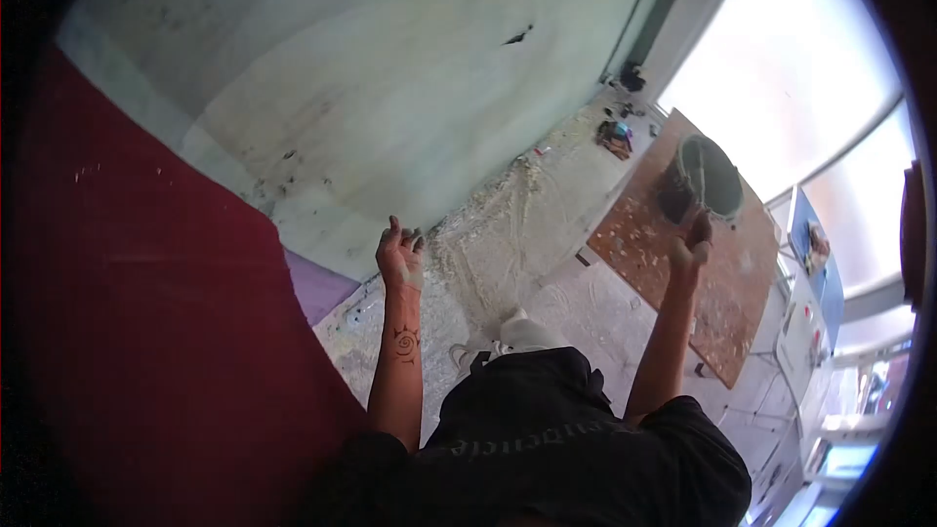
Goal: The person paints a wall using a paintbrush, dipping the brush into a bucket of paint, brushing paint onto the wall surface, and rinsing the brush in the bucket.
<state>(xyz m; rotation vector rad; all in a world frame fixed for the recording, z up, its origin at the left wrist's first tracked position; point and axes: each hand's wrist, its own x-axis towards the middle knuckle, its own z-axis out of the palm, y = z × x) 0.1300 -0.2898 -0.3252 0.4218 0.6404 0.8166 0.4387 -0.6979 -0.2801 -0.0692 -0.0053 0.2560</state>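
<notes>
I see left hand (400, 254) bare, fingers loosely curled, holding nothing. Right hand (691, 246) at near side of bucket (720, 179); can't tell whether it grips. Bucket stands on spattered brown board (734, 283). I'd judge it stiff, heavy if filled; best hold, rim. Farther: small clutter (615, 139) near wall (439, 107).

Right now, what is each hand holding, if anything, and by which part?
The left hand holds nothing. The right hand appears beside the bucket; whether it grips anything, and where, cannot be told.
</notes>
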